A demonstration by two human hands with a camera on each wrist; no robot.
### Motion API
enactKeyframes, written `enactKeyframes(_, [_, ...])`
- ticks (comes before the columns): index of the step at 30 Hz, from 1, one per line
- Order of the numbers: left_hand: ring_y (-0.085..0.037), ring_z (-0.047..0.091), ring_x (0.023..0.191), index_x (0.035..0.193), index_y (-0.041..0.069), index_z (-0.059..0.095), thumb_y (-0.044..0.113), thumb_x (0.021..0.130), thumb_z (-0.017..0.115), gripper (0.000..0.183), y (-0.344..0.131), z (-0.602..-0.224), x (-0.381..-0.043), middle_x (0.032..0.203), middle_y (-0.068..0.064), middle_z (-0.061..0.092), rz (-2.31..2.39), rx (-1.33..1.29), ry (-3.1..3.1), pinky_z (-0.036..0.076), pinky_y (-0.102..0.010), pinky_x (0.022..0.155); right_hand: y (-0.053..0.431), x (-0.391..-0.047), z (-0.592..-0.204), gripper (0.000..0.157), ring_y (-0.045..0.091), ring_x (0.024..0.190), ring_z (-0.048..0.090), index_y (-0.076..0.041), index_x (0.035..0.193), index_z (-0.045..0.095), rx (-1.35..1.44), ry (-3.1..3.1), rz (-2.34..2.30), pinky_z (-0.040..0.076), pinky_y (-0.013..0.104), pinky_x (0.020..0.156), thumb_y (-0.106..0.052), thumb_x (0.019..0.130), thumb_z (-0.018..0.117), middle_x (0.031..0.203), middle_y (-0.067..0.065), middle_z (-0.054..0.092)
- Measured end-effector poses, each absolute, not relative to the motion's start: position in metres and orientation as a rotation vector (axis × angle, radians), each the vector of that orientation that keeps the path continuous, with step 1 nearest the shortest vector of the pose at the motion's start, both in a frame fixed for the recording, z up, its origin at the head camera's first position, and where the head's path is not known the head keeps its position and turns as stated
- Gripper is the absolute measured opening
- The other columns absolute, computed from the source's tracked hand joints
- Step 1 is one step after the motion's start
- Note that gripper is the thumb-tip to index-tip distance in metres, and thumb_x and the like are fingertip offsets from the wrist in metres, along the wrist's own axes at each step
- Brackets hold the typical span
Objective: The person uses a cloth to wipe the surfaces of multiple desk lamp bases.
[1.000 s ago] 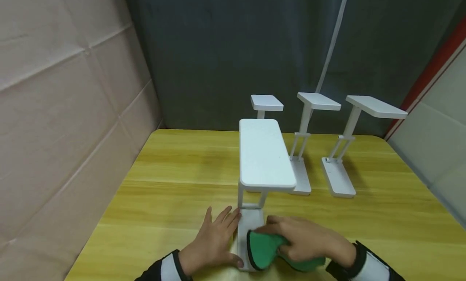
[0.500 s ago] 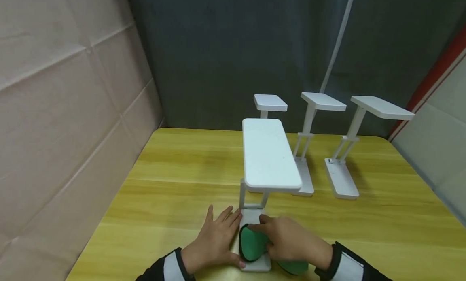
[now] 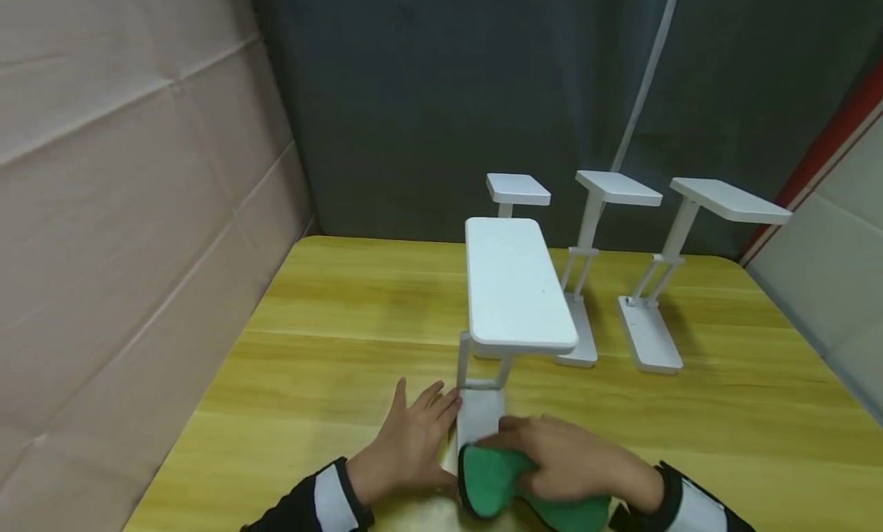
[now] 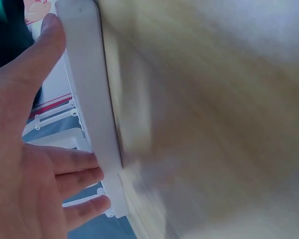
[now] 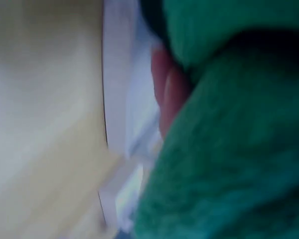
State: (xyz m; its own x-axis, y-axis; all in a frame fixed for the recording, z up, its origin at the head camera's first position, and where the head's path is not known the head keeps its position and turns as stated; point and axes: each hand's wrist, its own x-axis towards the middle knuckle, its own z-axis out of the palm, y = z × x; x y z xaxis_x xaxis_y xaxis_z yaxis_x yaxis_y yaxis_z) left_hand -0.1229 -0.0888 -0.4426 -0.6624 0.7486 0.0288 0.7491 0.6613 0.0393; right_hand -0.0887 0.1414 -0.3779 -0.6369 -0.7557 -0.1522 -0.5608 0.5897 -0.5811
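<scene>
A white folding desk lamp (image 3: 520, 283) stands in front of me, its flat head over the table and its base (image 3: 480, 417) toward me. My left hand (image 3: 410, 444) lies at the left side of that base, fingers spread and fairly straight. In the left wrist view, the fingertips (image 4: 97, 167) and thumb touch the base's edge. My right hand (image 3: 569, 459) grips a green fuzzy cleaning cloth (image 3: 488, 478) with black edging, its front part over the near end of the base. In the right wrist view the cloth (image 5: 224, 144) hides most of the hand.
Behind stand three more white desk lamps: one at the back (image 3: 519, 188) partly hidden by the front lamp, one in the middle (image 3: 617, 188) and one at the right (image 3: 731, 201). They share the wood-grain table (image 3: 359, 310). A pale covered wall (image 3: 138, 210) rises at the left.
The cloth in my right hand went up and left along the lamp base, then came back toward me to its near end. My left hand stays at the base's edge.
</scene>
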Motion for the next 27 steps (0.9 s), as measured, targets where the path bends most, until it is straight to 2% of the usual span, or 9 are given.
enactKeyframes(1, [-0.025,0.027,0.129,0.136,0.011,0.035,0.086,0.057,0.048,0.110,-0.089,-0.443,-0.124,0.142,-0.002,0.033,-0.107,-1.284,-2.857,0.020,-0.069,0.093,0.140,-0.096,-0.377,0.055,0.002,0.065,0.044,-0.028,0.124,0.051,-1.029,2.516,-0.682,0.040,0.021,0.054,-0.009,0.073,0.057,0.095,-0.011,0.050])
enactKeyframes(3, [-0.024,0.029,0.129,0.137,0.013,0.034,0.085,0.056,0.051,0.110,-0.090,-0.444,-0.124,0.140,-0.002,0.035,-0.211,-1.287,-2.860,0.019,-0.070,0.093,0.136,-0.108,-0.378,0.056,0.004,0.062,0.044,-0.023,0.125,0.050,-0.955,2.649,-0.666,0.040,0.022,0.053,-0.006,0.072,0.057,0.094,-0.007,0.050])
enactKeyframes(7, [-0.024,0.032,0.127,0.137,0.018,0.034,0.086,0.055,0.051,0.108,-0.092,-0.447,-0.124,0.138,-0.001,0.038,-0.327,-1.302,-2.867,0.018,-0.071,0.093,0.120,-0.119,-0.390,0.056,0.008,0.056,0.044,-0.017,0.128,0.048,-0.803,2.781,-0.591,0.040,0.023,0.047,-0.008,0.073,0.055,0.097,0.001,0.051])
enactKeyframes(11, [-0.024,0.030,0.128,0.138,0.020,0.032,0.086,0.055,0.050,0.108,-0.095,-0.448,-0.126,0.140,0.000,0.035,-0.363,-1.297,-2.886,0.017,-0.072,0.093,0.108,-0.117,-0.398,0.057,0.010,0.053,0.042,-0.017,0.127,0.048,-0.711,2.824,-0.493,0.039,0.025,0.045,-0.009,0.071,0.055,0.098,0.005,0.052])
enactKeyframes(17, [-0.024,0.031,0.128,0.138,0.016,0.031,0.086,0.056,0.049,0.110,-0.096,-0.445,-0.128,0.143,0.001,0.030,-0.346,-1.290,-2.862,0.018,-0.073,0.091,0.106,-0.101,-0.394,0.056,0.008,0.044,0.036,-0.023,0.126,0.050,-0.842,2.782,-0.369,0.034,0.022,0.038,-0.009,0.072,0.058,0.092,-0.001,0.048])
enactKeyframes(23, [-0.023,0.035,0.125,0.135,0.012,0.038,0.071,0.069,0.057,0.091,-0.094,-0.443,-0.127,0.140,0.000,0.035,-0.150,-1.297,-2.811,0.023,-0.071,0.090,0.107,-0.078,-0.390,0.056,0.005,0.050,0.038,-0.033,0.124,0.049,-0.931,2.616,-0.382,0.038,0.021,0.046,-0.015,0.073,0.063,0.091,-0.009,0.047])
enactKeyframes(25, [-0.023,0.034,0.126,0.135,0.011,0.037,0.070,0.066,0.060,0.094,-0.093,-0.443,-0.126,0.141,-0.001,0.034,-0.105,-1.303,-2.819,0.022,-0.070,0.091,0.110,-0.070,-0.390,0.053,0.003,0.054,0.041,-0.033,0.122,0.050,-0.935,2.531,-0.472,0.039,0.021,0.050,-0.017,0.074,0.063,0.092,-0.012,0.047])
enactKeyframes(27, [-0.023,0.033,0.127,0.136,0.011,0.035,0.075,0.060,0.061,0.103,-0.093,-0.443,-0.125,0.142,-0.001,0.033,-0.096,-1.309,-2.826,0.021,-0.071,0.092,0.115,-0.064,-0.390,0.043,0.001,0.059,0.044,-0.035,0.121,0.051,-0.963,2.433,-0.571,0.040,0.019,0.053,-0.025,0.081,0.062,0.092,-0.016,0.047])
